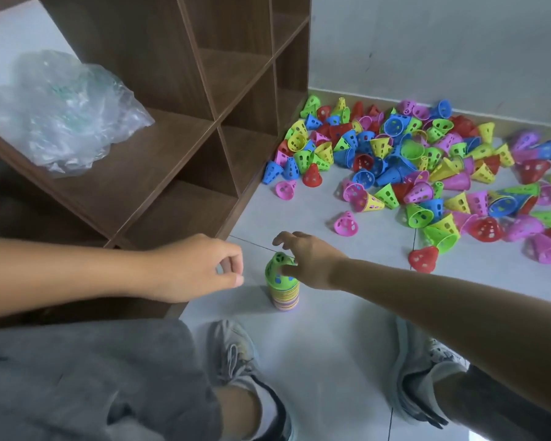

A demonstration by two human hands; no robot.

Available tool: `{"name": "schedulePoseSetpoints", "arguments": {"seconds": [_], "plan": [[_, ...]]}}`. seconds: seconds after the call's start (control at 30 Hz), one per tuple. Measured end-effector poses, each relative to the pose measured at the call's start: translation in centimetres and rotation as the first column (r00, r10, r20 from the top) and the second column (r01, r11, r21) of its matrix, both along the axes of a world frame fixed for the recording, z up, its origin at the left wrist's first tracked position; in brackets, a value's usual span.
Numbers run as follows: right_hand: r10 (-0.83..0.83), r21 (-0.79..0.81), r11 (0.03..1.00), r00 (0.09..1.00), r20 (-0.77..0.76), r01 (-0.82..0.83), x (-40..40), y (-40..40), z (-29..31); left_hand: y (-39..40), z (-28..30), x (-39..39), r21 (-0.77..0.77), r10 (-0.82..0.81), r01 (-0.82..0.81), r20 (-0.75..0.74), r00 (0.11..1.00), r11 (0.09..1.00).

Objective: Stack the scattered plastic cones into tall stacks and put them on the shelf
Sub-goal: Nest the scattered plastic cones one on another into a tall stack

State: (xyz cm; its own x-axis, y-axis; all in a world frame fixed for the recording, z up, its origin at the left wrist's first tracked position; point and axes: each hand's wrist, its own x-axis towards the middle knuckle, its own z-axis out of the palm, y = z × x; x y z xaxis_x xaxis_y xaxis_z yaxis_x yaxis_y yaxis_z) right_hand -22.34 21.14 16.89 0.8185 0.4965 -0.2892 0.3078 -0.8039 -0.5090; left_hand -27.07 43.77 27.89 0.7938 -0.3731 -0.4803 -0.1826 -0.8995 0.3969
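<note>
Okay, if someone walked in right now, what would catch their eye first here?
The big heap of bright plastic cones sprawled over the floor at the right, against the wall. Next, the short stack of cones standing between the two hands, with the right hand touching its green top. Crumpled clear plastic sits on the brown shelf at left.

A stack of cones [283, 289] stood on the floor [331, 345], with the right hand [312, 261] on its top cone. The left hand [198, 268] hung just left of that grip, apart from the stack. Beyond and to the right lay the scattered cones [427, 167]. The shelf [204, 122] stood to the left and behind, a plastic bag [61, 113] in one compartment. Two shoes [236, 358] sat nearer than the grip.
</note>
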Motion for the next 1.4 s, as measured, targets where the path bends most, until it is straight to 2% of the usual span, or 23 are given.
{"name": "schedulePoseSetpoints", "arguments": {"seconds": [0.13,0.33,0.47,0.67,0.97,1.13,1.27,1.4], "plan": [[-0.069,0.042,0.997,0.998,-0.009,0.07,1.1,-2.8,-1.1,-1.3,-2.0,2.6,-0.062,0.041,-0.038,0.046,0.998,0.997],[-0.273,0.02,0.962,0.962,0.022,0.273,4.9,-8.7,-4.0,-2.8,-5.3,8.8,-0.066,0.095,-0.089,0.106,0.99,0.994],[-0.339,0.03,0.941,0.94,0.047,0.338,7.6,-11.3,-6.5,-3.4,-8.0,13.6,-0.036,0.122,-0.119,0.119,0.985,0.992],[-0.345,0.061,0.938,0.937,0.057,0.341,12.9,-12.0,-11.1,-3.8,-12.9,20.7,0.05,0.136,-0.141,0.092,0.986,0.989],[-0.295,0.108,0.954,0.937,0.186,0.279,22.5,-9.5,-17.1,-3.7,-18.2,30.4,0.171,0.134,-0.157,0.141,0.981,0.973],[-0.279,0.14,0.958,0.925,0.256,0.25,26.4,-8.0,-19.6,-2.3,-21.5,33.7,0.256,0.131,-0.203,0.271,0.954,0.945],[-0.253,0.144,0.965,0.917,0.309,0.218,29.4,-7.0,-21.5,-2.8,-24.0,35.1,0.291,0.204,-0.337,0.405,0.891,0.895],[-0.193,0.106,0.981,0.909,0.37,0.165,31.7,-6.3,-22.9,-4.2,-26.3,37.5,0.294,0.355,-0.506,0.44,0.825,0.811]]}}
